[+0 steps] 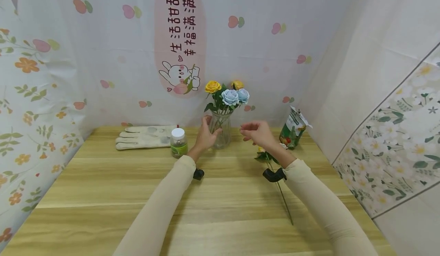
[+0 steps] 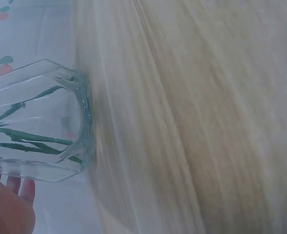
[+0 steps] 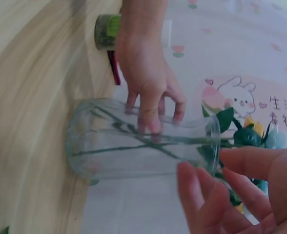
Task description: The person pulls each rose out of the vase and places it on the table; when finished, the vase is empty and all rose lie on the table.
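Observation:
A clear glass vase [image 1: 222, 139] stands upright at the back of the table, stems crossing inside it. It holds yellow roses [image 1: 212, 87] and light blue roses [image 1: 230, 97] with green leaves. My left hand [image 1: 205, 137] holds the vase by its left side, the thumb at the front; the right wrist view shows this left hand [image 3: 146, 80] against the glass. To the right of the vase, my right hand [image 1: 258, 134] is in the air with loosely bent fingers and nothing between them. Below the right forearm lies another flower stem [image 1: 283, 200], its bloom partly hidden.
Left of the vase stands a white-lidded jar [image 1: 178, 145], beside a pale glove [image 1: 146, 137]. A green packet [image 1: 293, 130] stands at the back right. Printed cloth [image 1: 113, 53] hangs behind the wooden table [image 1: 220, 210].

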The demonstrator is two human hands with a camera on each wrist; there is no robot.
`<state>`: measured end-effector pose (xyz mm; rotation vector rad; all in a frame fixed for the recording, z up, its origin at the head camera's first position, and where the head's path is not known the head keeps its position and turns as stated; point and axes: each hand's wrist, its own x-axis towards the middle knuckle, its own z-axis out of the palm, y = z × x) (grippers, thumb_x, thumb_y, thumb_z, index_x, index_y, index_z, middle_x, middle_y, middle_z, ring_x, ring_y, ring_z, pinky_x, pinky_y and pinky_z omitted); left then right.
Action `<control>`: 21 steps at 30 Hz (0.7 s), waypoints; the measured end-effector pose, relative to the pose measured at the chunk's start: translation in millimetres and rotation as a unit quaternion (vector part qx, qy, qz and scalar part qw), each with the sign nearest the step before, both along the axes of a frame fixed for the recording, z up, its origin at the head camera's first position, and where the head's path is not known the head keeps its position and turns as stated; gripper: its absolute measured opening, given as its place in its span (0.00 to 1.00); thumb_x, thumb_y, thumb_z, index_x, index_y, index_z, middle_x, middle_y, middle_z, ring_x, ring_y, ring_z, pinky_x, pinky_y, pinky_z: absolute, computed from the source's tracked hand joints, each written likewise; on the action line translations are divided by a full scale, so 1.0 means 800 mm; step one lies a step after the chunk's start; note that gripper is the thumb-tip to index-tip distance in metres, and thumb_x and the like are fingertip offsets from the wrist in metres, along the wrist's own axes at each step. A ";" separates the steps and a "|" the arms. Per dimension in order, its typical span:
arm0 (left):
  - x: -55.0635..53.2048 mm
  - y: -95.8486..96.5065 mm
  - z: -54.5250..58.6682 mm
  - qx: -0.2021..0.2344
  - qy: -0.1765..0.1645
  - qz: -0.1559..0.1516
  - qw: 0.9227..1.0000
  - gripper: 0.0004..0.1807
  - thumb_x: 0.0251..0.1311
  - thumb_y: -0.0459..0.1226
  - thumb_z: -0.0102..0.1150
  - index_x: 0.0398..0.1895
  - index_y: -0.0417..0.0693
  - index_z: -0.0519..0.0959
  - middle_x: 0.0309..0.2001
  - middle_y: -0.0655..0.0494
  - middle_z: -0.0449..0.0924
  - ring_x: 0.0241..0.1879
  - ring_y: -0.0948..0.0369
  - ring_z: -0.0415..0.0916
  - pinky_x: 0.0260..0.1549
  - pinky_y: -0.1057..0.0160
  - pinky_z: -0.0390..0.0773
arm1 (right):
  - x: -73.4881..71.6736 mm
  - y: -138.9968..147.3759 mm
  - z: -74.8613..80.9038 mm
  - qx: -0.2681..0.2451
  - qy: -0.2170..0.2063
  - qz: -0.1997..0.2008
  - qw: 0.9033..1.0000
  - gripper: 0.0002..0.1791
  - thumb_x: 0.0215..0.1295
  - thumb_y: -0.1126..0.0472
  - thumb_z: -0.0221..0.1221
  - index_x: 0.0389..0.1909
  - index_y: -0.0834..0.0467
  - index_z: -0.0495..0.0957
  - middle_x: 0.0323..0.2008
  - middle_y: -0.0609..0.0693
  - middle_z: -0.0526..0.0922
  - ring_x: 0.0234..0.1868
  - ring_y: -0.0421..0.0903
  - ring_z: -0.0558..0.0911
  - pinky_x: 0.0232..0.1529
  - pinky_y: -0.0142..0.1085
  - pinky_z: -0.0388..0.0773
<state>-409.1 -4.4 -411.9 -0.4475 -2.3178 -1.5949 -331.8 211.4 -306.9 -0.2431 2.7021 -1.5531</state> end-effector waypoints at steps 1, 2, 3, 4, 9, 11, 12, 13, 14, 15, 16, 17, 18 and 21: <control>-0.001 -0.001 0.000 -0.001 0.002 -0.001 1.000 0.36 0.65 0.36 0.64 0.68 0.41 0.54 0.69 0.37 0.62 0.71 0.47 0.59 0.69 0.50 0.60 | -0.002 -0.006 0.003 -0.006 0.014 -0.004 1.000 0.14 0.68 0.58 0.63 0.50 0.61 0.83 0.46 0.59 0.86 0.36 0.54 0.87 0.20 0.35 0.75; -0.002 -0.001 0.000 -0.001 0.003 -0.002 1.000 0.36 0.65 0.36 0.64 0.68 0.41 0.54 0.69 0.37 0.62 0.71 0.47 0.59 0.69 0.50 0.60 | -0.005 -0.011 0.006 -0.013 0.027 -0.009 1.000 0.14 0.68 0.58 0.63 0.50 0.61 0.83 0.46 0.58 0.86 0.37 0.55 0.87 0.19 0.35 0.75; -0.002 -0.002 0.001 -0.001 0.003 -0.003 1.000 0.35 0.65 0.37 0.64 0.68 0.41 0.54 0.70 0.37 0.61 0.71 0.47 0.59 0.69 0.51 0.60 | -0.007 -0.017 0.008 -0.015 0.043 -0.014 0.999 0.14 0.68 0.59 0.63 0.49 0.62 0.84 0.45 0.58 0.86 0.37 0.55 0.87 0.20 0.35 0.75; -0.002 -0.002 0.001 -0.001 0.001 -0.005 1.000 0.36 0.65 0.37 0.64 0.68 0.41 0.53 0.70 0.37 0.61 0.71 0.47 0.58 0.69 0.51 0.60 | -0.009 -0.023 0.009 -0.020 0.060 -0.019 0.998 0.13 0.67 0.60 0.63 0.49 0.63 0.84 0.44 0.58 0.86 0.36 0.55 0.87 0.21 0.34 0.76; 0.000 -0.004 0.002 0.002 -0.003 -0.001 1.000 0.36 0.66 0.37 0.63 0.68 0.41 0.53 0.71 0.37 0.60 0.72 0.47 0.57 0.70 0.51 0.59 | -0.017 -0.055 0.011 -0.006 0.150 -0.042 0.988 0.11 0.65 0.64 0.63 0.44 0.65 0.86 0.43 0.59 0.87 0.29 0.49 0.84 0.23 0.30 0.75; 0.001 -0.005 0.002 0.003 -0.004 -0.001 1.000 0.35 0.66 0.37 0.63 0.68 0.41 0.53 0.71 0.37 0.60 0.72 0.47 0.57 0.69 0.50 0.59 | -0.018 -0.066 0.010 -0.003 0.176 -0.041 0.983 0.10 0.64 0.65 0.63 0.43 0.65 0.86 0.44 0.59 0.86 0.26 0.48 0.84 0.22 0.30 0.74; 0.002 -0.004 0.002 0.003 -0.004 -0.003 1.000 0.35 0.66 0.37 0.63 0.68 0.41 0.53 0.70 0.36 0.60 0.72 0.46 0.57 0.69 0.49 0.60 | -0.017 -0.071 0.010 -0.001 0.187 -0.040 0.982 0.10 0.64 0.66 0.63 0.44 0.65 0.86 0.45 0.60 0.86 0.26 0.49 0.85 0.21 0.31 0.74; 0.002 -0.004 0.002 0.001 -0.005 -0.006 1.000 0.35 0.66 0.37 0.63 0.67 0.41 0.53 0.70 0.36 0.60 0.71 0.45 0.58 0.69 0.48 0.60 | -0.017 -0.075 0.009 -0.001 0.195 -0.038 0.980 0.11 0.63 0.66 0.63 0.44 0.65 0.86 0.46 0.60 0.86 0.26 0.50 0.85 0.20 0.31 0.74; 0.003 -0.004 0.002 -0.001 -0.007 -0.011 1.000 0.35 0.66 0.37 0.63 0.67 0.41 0.53 0.70 0.35 0.59 0.71 0.45 0.58 0.68 0.48 0.61 | -0.017 -0.078 0.009 -0.002 0.200 -0.038 0.979 0.11 0.63 0.67 0.63 0.45 0.66 0.86 0.48 0.61 0.85 0.26 0.52 0.86 0.20 0.31 0.73; 0.004 -0.004 0.002 -0.006 -0.008 -0.013 1.000 0.35 0.66 0.37 0.63 0.67 0.41 0.53 0.69 0.35 0.59 0.71 0.44 0.58 0.68 0.47 0.61 | -0.017 -0.081 0.008 -0.002 0.203 -0.039 0.978 0.11 0.63 0.67 0.63 0.45 0.66 0.85 0.49 0.61 0.84 0.27 0.53 0.86 0.19 0.31 0.73; 0.004 -0.003 0.003 -0.008 -0.009 -0.016 1.000 0.35 0.66 0.38 0.63 0.67 0.41 0.53 0.69 0.35 0.59 0.70 0.44 0.59 0.68 0.47 0.61 | -0.017 -0.084 0.008 -0.002 0.205 -0.040 0.978 0.12 0.63 0.67 0.63 0.46 0.66 0.85 0.49 0.61 0.84 0.28 0.54 0.87 0.19 0.30 0.73; 0.005 -0.003 0.003 -0.012 -0.010 -0.016 1.000 0.35 0.66 0.38 0.63 0.67 0.41 0.52 0.69 0.35 0.59 0.70 0.44 0.59 0.67 0.47 0.62 | -0.017 -0.086 0.008 0.001 0.206 -0.044 0.978 0.12 0.63 0.67 0.63 0.47 0.66 0.85 0.50 0.60 0.84 0.28 0.54 0.87 0.19 0.30 0.72; 0.005 -0.003 0.004 -0.016 -0.010 -0.015 1.000 0.35 0.67 0.38 0.62 0.67 0.41 0.52 0.69 0.35 0.59 0.70 0.44 0.59 0.67 0.47 0.62 | -0.018 -0.088 0.007 0.003 0.206 -0.047 0.977 0.12 0.64 0.67 0.63 0.47 0.66 0.85 0.51 0.60 0.84 0.29 0.54 0.87 0.19 0.29 0.72; 0.004 -0.004 0.005 -0.026 -0.007 -0.008 1.000 0.34 0.67 0.37 0.62 0.66 0.40 0.53 0.68 0.36 0.60 0.69 0.44 0.60 0.67 0.47 0.63 | -0.023 -0.093 0.005 0.004 0.203 -0.050 0.978 0.14 0.64 0.68 0.62 0.49 0.65 0.84 0.50 0.60 0.84 0.24 0.49 0.84 0.17 0.29 0.69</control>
